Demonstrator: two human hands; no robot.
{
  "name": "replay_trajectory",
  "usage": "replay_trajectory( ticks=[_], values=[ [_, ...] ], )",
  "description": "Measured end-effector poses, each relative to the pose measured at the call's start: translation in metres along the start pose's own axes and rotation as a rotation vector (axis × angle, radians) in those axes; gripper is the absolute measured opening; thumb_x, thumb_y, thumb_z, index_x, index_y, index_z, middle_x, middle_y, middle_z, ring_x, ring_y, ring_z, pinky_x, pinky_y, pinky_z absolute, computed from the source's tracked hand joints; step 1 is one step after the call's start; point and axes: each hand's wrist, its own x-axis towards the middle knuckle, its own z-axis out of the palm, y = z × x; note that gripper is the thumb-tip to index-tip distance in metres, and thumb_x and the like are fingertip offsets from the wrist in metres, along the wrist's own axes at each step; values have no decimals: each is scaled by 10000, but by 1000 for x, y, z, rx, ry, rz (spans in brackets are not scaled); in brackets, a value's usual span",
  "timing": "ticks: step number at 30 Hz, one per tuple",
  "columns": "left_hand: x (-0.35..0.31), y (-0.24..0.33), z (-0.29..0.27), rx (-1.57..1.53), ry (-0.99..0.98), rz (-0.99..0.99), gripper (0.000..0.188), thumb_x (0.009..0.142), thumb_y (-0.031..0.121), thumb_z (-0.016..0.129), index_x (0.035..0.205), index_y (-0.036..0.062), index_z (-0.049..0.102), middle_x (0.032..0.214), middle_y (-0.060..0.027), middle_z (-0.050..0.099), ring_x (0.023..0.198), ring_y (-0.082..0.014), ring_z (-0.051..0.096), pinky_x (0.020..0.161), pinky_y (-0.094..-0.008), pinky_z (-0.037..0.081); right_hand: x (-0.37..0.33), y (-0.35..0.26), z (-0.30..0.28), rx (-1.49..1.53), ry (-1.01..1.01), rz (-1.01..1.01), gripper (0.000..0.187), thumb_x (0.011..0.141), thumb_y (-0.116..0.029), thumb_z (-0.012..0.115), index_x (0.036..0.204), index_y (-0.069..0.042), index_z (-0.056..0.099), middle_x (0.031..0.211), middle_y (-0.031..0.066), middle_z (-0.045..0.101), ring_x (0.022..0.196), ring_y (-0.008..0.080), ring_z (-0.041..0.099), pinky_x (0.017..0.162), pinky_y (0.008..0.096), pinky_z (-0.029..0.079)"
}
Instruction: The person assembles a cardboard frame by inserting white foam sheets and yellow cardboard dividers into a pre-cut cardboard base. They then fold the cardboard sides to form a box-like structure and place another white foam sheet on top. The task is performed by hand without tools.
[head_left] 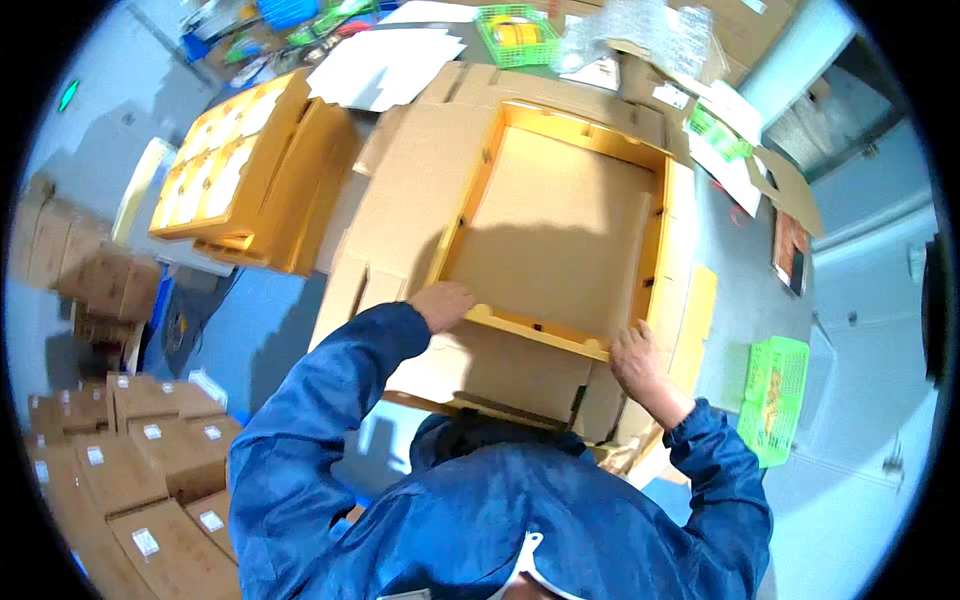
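A shallow yellow rectangular box (655, 235) lies open side up in front of me, its floor brown like cardboard. At its near left corner my left hand (442, 305) is closed on the wall, with the fingertips over the rim. My right hand (640, 365) grips the near right corner, thumb and fingers pinching the wall. Small dark slots and tabs run along the yellow walls. Beneath the box are spread flattened brown cardboard sheets (400, 225), which reach past it toward me and to the left.
Stacked yellow trays with white compartments (215, 165) stand to the left. Green baskets (775, 400) sit on the grey table (730, 300) at right and far back (545, 50). White papers (390, 70) and bubble wrap (640, 35) lie beyond. Brown cartons (150, 460) are piled lower left.
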Motion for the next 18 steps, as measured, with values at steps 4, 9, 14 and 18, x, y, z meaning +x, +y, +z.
replay_trajectory(
  ticks=[4, 9, 14, 18],
  values=[
    [11, 10, -22, 173, -213, -106, 216, 846, 100, 510, 1022, 105, 636, 899, -125, 645, 866, -296, 634, 750, -421, 499, 7, 4, -1, -71, -190, -98, 110, 738, -131, 563, 794, -85, 645, 746, 89, 636, 817, 228, 621, 874, 368, 387],
    [20, 5, -16, 143, -380, -121, 220, 827, 90, 522, 1008, 101, 645, 937, -119, 665, 817, -314, 651, 704, -441, 514, 15, 1, 10, 33, -247, -92, 107, 756, -179, 551, 747, -139, 650, 700, 84, 658, 694, 237, 639, 732, 352, 428],
    [24, 4, -25, 166, -502, -109, 254, 820, 98, 514, 1030, 110, 656, 943, -121, 671, 905, -301, 639, 747, -424, 508, 15, 1, 15, 56, -370, -93, 121, 743, -188, 553, 708, -142, 659, 675, 73, 656, 598, 241, 624, 661, 339, 443],
    [32, 4, -30, 144, -577, -162, 267, 783, 94, 539, 1013, 100, 675, 954, -134, 672, 899, -306, 641, 748, -410, 512, 18, 4, 41, 32, -346, -68, 121, 736, -205, 554, 712, -146, 657, 658, 73, 654, 605, 243, 630, 594, 358, 450]
  ],
)
